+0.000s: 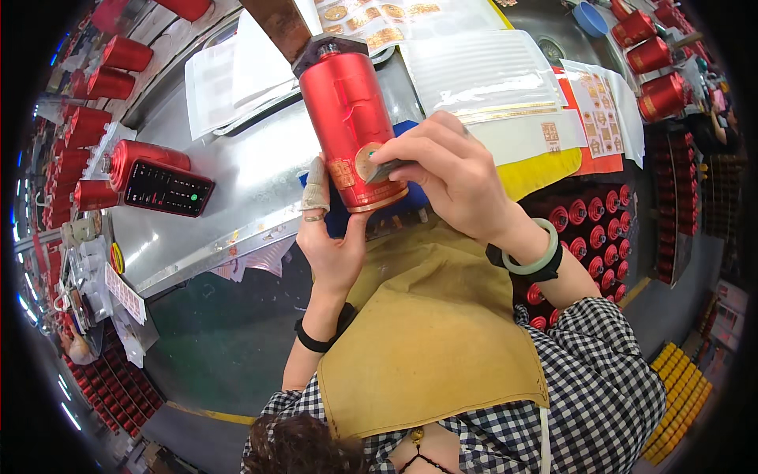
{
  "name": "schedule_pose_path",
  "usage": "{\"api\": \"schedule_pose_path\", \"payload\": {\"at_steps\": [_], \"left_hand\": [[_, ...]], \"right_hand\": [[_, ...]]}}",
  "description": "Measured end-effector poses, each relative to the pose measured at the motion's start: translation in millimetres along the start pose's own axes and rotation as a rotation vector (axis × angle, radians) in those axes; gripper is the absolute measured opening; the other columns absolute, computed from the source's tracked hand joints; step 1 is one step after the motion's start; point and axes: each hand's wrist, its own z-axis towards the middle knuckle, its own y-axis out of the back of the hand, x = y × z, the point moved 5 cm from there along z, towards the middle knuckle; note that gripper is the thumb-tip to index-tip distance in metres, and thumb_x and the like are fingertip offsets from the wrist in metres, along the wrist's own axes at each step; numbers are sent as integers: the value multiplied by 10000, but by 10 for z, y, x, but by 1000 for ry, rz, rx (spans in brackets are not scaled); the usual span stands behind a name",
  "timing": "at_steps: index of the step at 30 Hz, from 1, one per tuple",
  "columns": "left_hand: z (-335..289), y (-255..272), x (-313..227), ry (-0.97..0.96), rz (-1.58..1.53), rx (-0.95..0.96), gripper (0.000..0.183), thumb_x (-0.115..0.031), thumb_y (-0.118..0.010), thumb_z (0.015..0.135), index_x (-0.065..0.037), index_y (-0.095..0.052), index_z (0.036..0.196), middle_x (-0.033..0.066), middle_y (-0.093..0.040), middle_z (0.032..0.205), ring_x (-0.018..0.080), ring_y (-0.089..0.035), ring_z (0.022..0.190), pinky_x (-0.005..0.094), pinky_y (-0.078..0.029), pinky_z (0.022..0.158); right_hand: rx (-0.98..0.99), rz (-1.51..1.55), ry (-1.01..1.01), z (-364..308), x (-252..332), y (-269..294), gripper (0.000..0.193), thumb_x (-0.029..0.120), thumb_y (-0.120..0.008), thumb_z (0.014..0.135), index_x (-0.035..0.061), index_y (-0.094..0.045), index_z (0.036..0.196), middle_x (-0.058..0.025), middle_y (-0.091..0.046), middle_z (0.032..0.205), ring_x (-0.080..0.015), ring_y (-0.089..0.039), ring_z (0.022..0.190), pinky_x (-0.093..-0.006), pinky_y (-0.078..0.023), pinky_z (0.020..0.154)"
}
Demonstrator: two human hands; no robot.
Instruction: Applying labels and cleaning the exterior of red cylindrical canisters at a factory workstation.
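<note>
A shiny red bottle [343, 110] lies aslant over the table's near edge, its neck in a dark holder [328, 49] at the far end. My left hand [332, 249] grips the bottle near its base, thumb on one side and fingers along the other; one finger wears a pale cover. Gold decals [342, 172] sit on the bottle's lower part. Between the thumb and fingers of my right hand [454, 178] is a small dark flat scraper [384, 170], pressed on the round gold decal [365, 162]. A blue cloth or pad [407, 207] shows beneath the bottle.
A phone [168, 188] leans against another red bottle [150, 156] on the metal table [260, 158] at left. Decal sheets [482, 75] and a yellow sheet [545, 170] lie at right. Several red bottles [596, 235] stand packed below right; more line the far left.
</note>
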Motion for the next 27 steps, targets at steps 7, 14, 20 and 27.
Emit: {"api": "schedule_pose_path", "payload": {"at_steps": [7,14,20,27], "left_hand": [[110,-20,-305,-60,99,-58,876,-76,-934,747,29,-505,1504,172,-585,1477,309,-597,1295,399,-457,1119],[96,37,-216,-69,131,-10,801,-17,-893,782,64,-519,1485,179,-616,1458,269,-609,1325,382,-453,1140],[73,48,-183,-84,141,15,765,16,-846,807,92,-508,1488,207,-606,1477,285,-598,1354,377,-455,1143],[65,50,-137,-71,128,41,755,13,-832,823,103,-498,1493,220,-604,1471,286,-601,1346,383,-455,1143]], "right_hand": [[29,104,-41,-40,-40,-13,252,17,-758,846,112,-733,1078,-48,-682,940,-284,-625,894,-393,-489,854],[29,199,-69,-83,-68,-23,273,-24,-742,851,99,-731,1095,-75,-686,940,-306,-633,923,-403,-492,868],[46,186,-67,-121,-63,-33,266,-29,-744,848,91,-729,1085,-87,-688,954,-305,-632,916,-408,-497,865],[34,171,-95,-145,-94,-17,261,-29,-746,845,83,-734,1080,-88,-698,966,-306,-636,924,-400,-502,852]]}}
